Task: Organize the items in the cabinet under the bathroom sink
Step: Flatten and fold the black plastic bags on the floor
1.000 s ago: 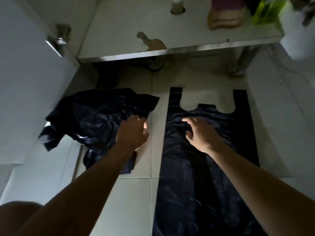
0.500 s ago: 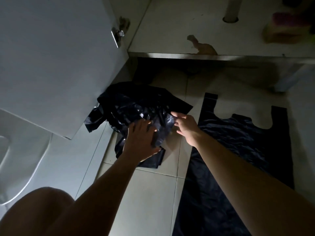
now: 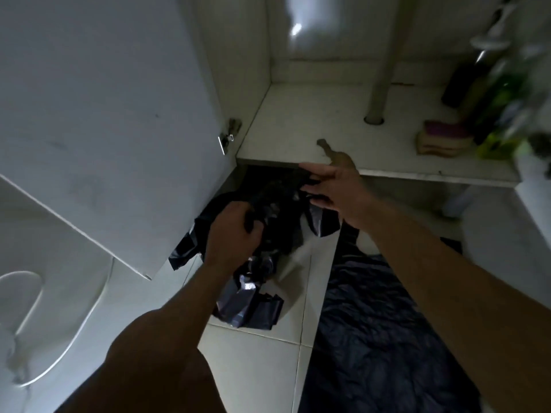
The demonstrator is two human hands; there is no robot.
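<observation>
Raised since, crumpled bag (image 3: 278, 234) sits clenched in left hand (image 3: 234, 234); right hand (image 3: 338, 189) splays its fingers against it.

The tiled floor (image 3: 256, 368) carries a flat black bag (image 3: 372, 323) just right of the left hand (image 3: 231, 231) and its grip. The lower end of the crumpled black bag (image 3: 247, 305) lies below the grip. Beyond it, the cabinet shelf (image 3: 298, 129) bears sponges (image 3: 441, 141) and bottles (image 3: 492, 114) at far right.
</observation>
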